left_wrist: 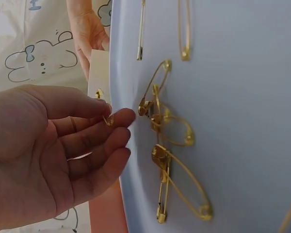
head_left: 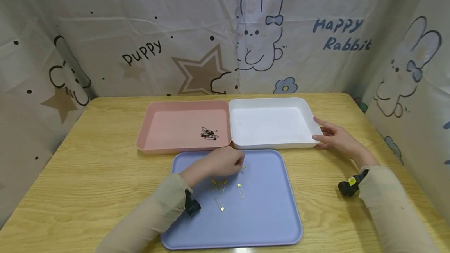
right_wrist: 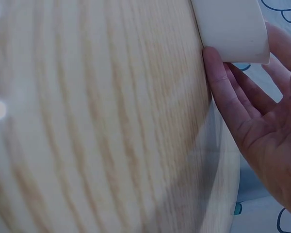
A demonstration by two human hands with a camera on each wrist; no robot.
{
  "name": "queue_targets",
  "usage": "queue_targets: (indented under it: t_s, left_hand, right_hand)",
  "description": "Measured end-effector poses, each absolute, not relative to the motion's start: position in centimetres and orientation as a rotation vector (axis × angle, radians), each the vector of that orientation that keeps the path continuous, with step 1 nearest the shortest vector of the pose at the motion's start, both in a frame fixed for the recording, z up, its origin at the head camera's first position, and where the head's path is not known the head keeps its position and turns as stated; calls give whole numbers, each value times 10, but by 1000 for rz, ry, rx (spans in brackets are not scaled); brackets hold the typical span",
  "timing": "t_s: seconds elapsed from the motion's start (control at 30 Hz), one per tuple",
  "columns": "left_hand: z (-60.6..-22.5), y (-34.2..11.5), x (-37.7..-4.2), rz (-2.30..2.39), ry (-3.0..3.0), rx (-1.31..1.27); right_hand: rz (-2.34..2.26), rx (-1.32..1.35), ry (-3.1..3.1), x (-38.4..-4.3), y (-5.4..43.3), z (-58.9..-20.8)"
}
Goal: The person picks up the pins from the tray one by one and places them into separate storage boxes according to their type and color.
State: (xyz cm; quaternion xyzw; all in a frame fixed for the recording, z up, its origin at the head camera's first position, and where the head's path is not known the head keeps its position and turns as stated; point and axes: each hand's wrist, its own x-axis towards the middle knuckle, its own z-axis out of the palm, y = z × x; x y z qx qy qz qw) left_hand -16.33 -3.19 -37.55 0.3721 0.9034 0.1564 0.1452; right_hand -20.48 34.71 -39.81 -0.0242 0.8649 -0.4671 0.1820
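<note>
My left hand (head_left: 225, 161) is over the far part of the blue tray (head_left: 260, 214). In the left wrist view its thumb and index finger pinch a small gold safety pin (left_wrist: 108, 116), partly hidden by the fingertips. Beneath the hand lies a cluster of gold safety pins (left_wrist: 160, 155), some overlapping. Nearer the tray's middle lie two separate safety pins, one gold-headed pin (head_left: 240, 191) and another pin (head_left: 219, 204). At the right end of the white tray (head_left: 270, 145), my right hand (head_left: 339, 141) grips the near corner, thumb and fingers on its wall and rim.
A pink tray (head_left: 168, 128) stands against the white tray's left side, with several black safety pins (head_left: 209, 134) at its right end. Both trays sit behind the blue one on the wooden table (head_left: 88, 167). Printed cloth (head_left: 197, 18) hangs around the table's back and sides.
</note>
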Motion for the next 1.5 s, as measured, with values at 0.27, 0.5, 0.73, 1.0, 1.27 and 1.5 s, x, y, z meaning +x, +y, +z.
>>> queue_targets:
  t_s: [0.27,0.5,0.73,1.0,1.27,1.5]
  left_hand:
    - [-373,-25,-166,438,2621,1102]
    - [-371,-19,-170,479,2655,1099]
    - [-365,-15,-177,579,2701,1093]
    - [-362,-8,-189,601,2789,1055]
    - [-364,0,-205,639,2869,968]
    - [-366,6,-220,528,2911,903]
  right_hand:
    - [-1291,-65,2455,-207,349,-401]
    - [-1310,-70,2446,-207,348,-400]
    - [-1341,-65,2437,-206,346,-399]
    - [-1342,-81,2434,-207,349,-401]
    - [-1333,-65,2433,-207,351,-402]
    - [-1322,-66,2440,-205,350,-400]
